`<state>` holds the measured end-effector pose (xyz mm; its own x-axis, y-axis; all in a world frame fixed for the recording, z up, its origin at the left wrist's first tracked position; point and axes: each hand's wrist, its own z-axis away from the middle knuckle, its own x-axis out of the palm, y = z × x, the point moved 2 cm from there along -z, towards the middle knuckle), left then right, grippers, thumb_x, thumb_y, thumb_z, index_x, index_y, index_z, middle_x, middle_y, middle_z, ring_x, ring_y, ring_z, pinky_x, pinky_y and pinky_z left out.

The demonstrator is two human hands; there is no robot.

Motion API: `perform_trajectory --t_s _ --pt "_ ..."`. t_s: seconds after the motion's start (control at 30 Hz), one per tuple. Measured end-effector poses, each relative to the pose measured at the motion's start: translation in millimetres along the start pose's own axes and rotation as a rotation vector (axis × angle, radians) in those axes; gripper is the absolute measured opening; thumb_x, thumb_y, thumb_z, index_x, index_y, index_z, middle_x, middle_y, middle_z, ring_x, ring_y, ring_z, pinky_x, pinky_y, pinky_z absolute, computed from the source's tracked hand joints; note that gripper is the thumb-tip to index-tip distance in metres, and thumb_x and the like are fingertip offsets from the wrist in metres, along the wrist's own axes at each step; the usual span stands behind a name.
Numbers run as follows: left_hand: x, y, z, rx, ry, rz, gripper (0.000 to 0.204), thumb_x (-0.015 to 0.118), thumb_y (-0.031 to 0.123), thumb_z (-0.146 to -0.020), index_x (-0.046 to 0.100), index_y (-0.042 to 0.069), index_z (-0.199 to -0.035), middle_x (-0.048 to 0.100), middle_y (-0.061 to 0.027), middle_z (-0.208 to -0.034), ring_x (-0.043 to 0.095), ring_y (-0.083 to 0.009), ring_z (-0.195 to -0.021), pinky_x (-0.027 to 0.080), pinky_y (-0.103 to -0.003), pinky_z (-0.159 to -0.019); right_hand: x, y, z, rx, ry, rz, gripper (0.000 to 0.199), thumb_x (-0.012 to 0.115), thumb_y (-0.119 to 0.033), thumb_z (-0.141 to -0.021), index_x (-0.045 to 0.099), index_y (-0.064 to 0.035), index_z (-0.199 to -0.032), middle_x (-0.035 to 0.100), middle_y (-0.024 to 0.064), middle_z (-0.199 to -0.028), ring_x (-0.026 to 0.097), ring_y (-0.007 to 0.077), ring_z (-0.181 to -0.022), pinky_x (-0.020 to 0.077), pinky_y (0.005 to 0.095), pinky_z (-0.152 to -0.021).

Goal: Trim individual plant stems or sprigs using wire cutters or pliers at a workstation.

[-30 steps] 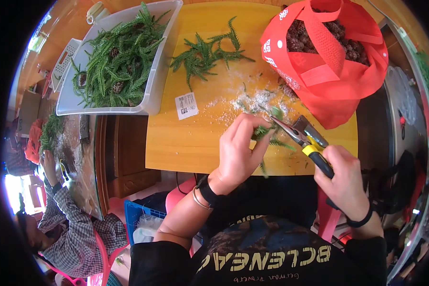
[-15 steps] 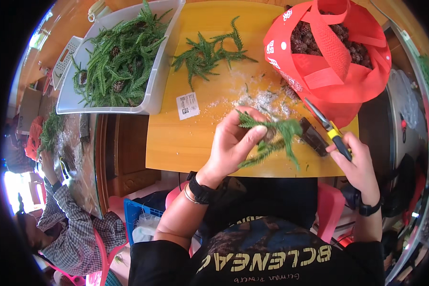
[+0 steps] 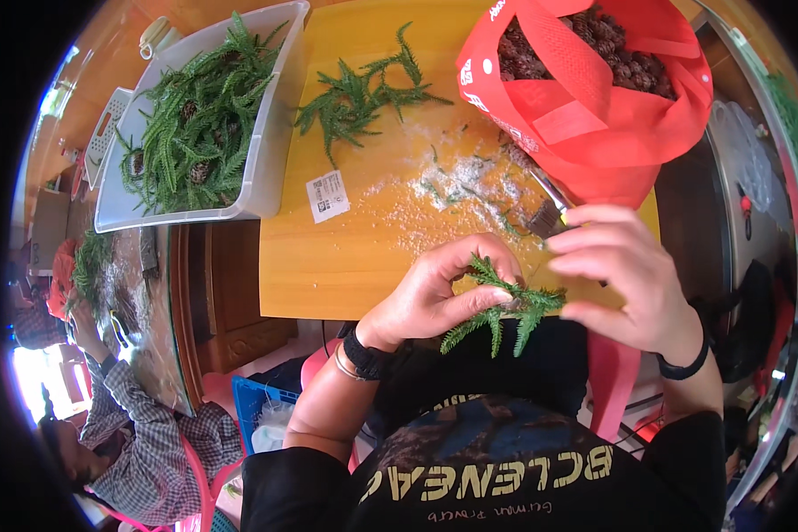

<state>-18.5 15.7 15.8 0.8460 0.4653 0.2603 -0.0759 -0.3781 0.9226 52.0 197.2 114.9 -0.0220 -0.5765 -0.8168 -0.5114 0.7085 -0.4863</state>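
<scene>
My left hand (image 3: 457, 288) pinches a green artificial pine sprig (image 3: 528, 324) between thumb and fingers, above the near table edge. To its right, my right hand (image 3: 625, 275) has its fingers spread, the thumb close to the sprig's tips. Past those fingers lie yellow-handled pliers (image 3: 554, 192), their handles mostly hidden by the hand. Beside the pliers is a dark brown piece (image 3: 543, 220), also partly covered. White flakes and green bits (image 3: 470, 182) are scattered on the yellow table (image 3: 328, 275) beyond my hands.
A translucent bin (image 3: 266, 160) of pine sprigs and cones stands at the left. More sprigs (image 3: 350, 102) and a white label (image 3: 328, 197) lie on the table. A red bag (image 3: 585, 124) of pine cones fills the far right. Another person (image 3: 142, 434) works at the left.
The pliers have left my right hand's grasp, and its fingers have spread and come toward the sprig. My left hand has brought the sprig slightly nearer to me. The view has shifted a little.
</scene>
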Motion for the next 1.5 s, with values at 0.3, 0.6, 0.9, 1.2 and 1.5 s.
perform_trajectory --t_s 0.3,0.6,0.9,1.2,1.5 --pt "4.2 3.3 -2.2 -0.013 -0.020 -0.120 0.013 0.064 0.008 -0.081 0.054 0.003 -0.089 0.056 -0.0068 -0.090 0.053 -0.0169 -0.085 0.043 -0.028 -0.077 12.3 -2.4 -10.6 -0.142 -0.062 0.106 0.028 0.074 -0.014 -0.059 0.058 -0.0089 -0.082 0.056 0.0002 -0.087 0.055 0.0196 -0.094 0.0419 0.0382 -0.080" --pt "8.2 10.6 -6.4 0.180 0.024 -0.440 0.016 0.068 0.005 -0.076 0.055 0.004 -0.087 0.060 -0.0077 -0.084 0.059 -0.0224 -0.081 0.046 -0.032 -0.073 14.4 0.0 -10.7 -0.167 -0.002 0.200 0.024 0.072 -0.014 -0.059 0.056 -0.0086 -0.076 0.055 0.0005 -0.082 0.056 0.0193 -0.090 0.0419 0.0369 -0.077" --pt "10.7 6.8 -4.5 0.298 0.089 -0.711 0.020 0.069 0.001 -0.072 0.055 0.003 -0.087 0.060 -0.0082 -0.084 0.059 -0.0232 -0.081 0.047 -0.031 -0.074 16.9 -3.4 -13.1 0.091 -0.071 0.242 0.024 0.073 -0.010 -0.060 0.054 -0.0051 -0.073 0.057 0.0072 -0.080 0.056 0.0259 -0.086 0.0418 0.0382 -0.075" --pt "3.5 3.3 3.8 -0.320 0.049 0.243 0.022 0.062 0.009 -0.083 0.052 0.002 -0.101 0.055 -0.0031 -0.096 0.053 -0.0108 -0.091 0.044 -0.028 -0.084 2.1 -2.8 -19.2 -0.081 -0.089 0.056 0.036 0.073 -0.012 -0.060 0.060 -0.0073 -0.092 0.056 0.0032 -0.087 0.055 0.0218 -0.087 0.0440 0.0327 -0.072" --pt "4.3 1.6 3.5 -0.269 -0.049 0.323 0.020 0.058 0.007 -0.087 0.050 0.001 -0.104 0.054 -0.0008 -0.095 0.052 -0.0083 -0.088 0.045 -0.025 -0.080 8.7 -11.0 -25.9 -0.388 0.031 0.299 0.014 0.067 -0.013 -0.063 0.062 -0.0096 -0.075 0.057 0.0005 -0.089 0.056 0.0177 -0.090 0.0450 0.0325 -0.077"
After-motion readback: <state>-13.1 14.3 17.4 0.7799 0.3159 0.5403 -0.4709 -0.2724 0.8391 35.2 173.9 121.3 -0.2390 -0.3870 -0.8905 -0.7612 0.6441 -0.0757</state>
